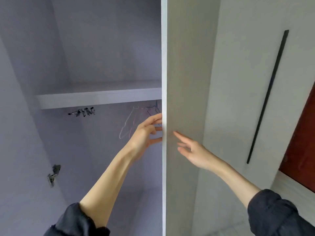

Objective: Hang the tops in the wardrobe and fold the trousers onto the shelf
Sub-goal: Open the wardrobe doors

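The wardrobe stands open with a pale shelf [98,98] across it. Under the shelf, thin wire hangers [129,126] hang at the right, and a cluster of dark clips [83,112] hangs at the left. The wardrobe door [184,82] is seen edge-on in the middle of the view. My left hand [144,133] reaches inside the wardrobe with spread, fairly straight fingers at the door's inner edge, the fingertips hidden behind it. My right hand [192,150] lies flat with straight fingers on the door's outer face. No tops or trousers are in view.
A second wardrobe door [247,82] with a long black handle [267,96] is to the right. A reddish-brown panel [303,150] shows at the far right. A metal hinge [53,175] sits on the wardrobe's left inner wall.
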`<state>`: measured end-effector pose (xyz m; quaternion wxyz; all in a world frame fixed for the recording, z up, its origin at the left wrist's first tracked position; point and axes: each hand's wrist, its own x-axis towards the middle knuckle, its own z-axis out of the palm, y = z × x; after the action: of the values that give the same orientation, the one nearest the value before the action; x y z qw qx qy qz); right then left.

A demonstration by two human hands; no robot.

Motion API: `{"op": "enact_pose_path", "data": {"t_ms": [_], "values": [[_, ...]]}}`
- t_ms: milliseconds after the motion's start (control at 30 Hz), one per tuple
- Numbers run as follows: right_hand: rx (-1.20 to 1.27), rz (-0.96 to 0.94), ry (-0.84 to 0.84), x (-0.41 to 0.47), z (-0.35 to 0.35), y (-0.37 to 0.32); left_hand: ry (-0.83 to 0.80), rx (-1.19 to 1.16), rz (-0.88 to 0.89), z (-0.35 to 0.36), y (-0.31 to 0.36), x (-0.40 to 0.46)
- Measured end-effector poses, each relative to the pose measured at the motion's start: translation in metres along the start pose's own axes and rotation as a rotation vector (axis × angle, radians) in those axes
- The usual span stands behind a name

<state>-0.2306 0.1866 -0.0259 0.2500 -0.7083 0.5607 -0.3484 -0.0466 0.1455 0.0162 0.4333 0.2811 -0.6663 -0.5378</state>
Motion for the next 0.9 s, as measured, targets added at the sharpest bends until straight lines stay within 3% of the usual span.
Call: {"op": "enact_pose_path", "data": {"t_ms": [167, 367, 633, 900], "values": [[0.116, 0.119, -0.021, -0.058, -0.025, 0.002, -0.062, -0.009, -0.022, 0.052, 0.006, -0.013], [0.255, 0.142, 0.103, -0.111, -0.073, 0.035, -0.170, 0.109, 0.026, 0.125, 0.014, -0.013], [0.233, 0.200, 0.244, -0.162, -0.156, 0.085, -0.294, 0.228, 0.062, 0.256, -0.002, 0.009], [0.080, 0.243, 0.252, -0.184, -0.192, 0.112, -0.322, 0.110, 0.021, 0.303, -0.019, 0.034]]}}
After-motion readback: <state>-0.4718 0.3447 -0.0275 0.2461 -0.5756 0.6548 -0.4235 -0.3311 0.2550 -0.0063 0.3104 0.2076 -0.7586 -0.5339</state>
